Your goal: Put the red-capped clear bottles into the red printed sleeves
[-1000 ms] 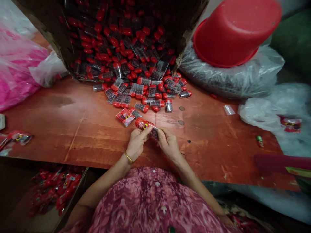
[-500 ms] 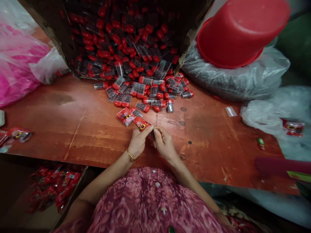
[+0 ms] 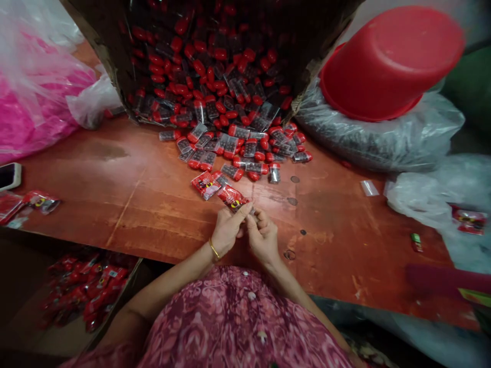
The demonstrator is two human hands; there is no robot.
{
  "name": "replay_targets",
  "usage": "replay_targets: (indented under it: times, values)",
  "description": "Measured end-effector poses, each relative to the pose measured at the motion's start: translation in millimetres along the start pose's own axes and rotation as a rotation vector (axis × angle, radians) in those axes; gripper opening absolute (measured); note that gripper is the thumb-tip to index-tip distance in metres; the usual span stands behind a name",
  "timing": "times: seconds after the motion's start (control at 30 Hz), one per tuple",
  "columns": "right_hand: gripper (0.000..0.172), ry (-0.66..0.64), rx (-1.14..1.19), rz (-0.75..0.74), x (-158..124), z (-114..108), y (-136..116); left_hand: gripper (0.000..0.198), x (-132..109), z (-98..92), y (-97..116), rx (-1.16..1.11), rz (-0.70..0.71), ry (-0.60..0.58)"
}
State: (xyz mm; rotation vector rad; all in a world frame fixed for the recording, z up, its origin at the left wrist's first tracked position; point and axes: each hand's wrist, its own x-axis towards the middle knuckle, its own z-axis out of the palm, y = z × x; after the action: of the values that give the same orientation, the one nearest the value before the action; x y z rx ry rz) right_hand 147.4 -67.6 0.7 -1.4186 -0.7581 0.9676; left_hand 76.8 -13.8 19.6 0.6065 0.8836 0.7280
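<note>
A red printed packet (image 3: 232, 197) is pinched between my two hands, just above the table's near half. My left hand (image 3: 227, 227), with a gold bangle at the wrist, has its thumb and fingers closed on the packet's near end. At that same end, my right hand (image 3: 264, 236) is closed too, its fingertips touching those of the left. Another red packet (image 3: 206, 185) lies flat just beyond, to the left. Behind them spreads a pile of small clear containers (image 3: 230, 147) with red caps and dark contents. My fingers hide the held packet's near end.
The pile spills from a cardboard box (image 3: 111, 66) lying open. A red bucket (image 3: 391, 66) stands upside down on a filled clear bag (image 3: 364, 148) at right. A pink bag (image 3: 34, 102), a phone (image 3: 10, 176) and red packets (image 3: 41, 201) are at left. Below is a box of packets (image 3: 92, 286).
The view has shifted slightly, so things sit a little further right. Both hands stay on the packet's near end, and my right fingers have curled more around it.
</note>
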Motion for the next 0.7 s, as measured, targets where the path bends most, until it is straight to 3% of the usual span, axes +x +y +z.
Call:
replay_targets:
  times: [0.1, 0.27, 0.5, 0.7]
  values:
    - [0.030, -0.015, -0.007, 0.008, 0, 1, 3, 0.041, 0, -5.0, -2, 0.056, -0.030, -0.030]
    - [0.030, -0.156, -0.111, -0.022, 9, -8, 1, 0.038, -3, -14.5, 2, -0.073, -0.106, -0.093]
    - [0.036, -0.253, -0.632, -0.510, 24, -6, 6, 0.037, -18, -30.2, 15, -0.142, -0.168, -0.033]
    - [0.034, -0.176, -0.855, -0.820, 40, 1, 4, 0.038, -22, -38.3, 20, -0.076, -0.161, 0.005]
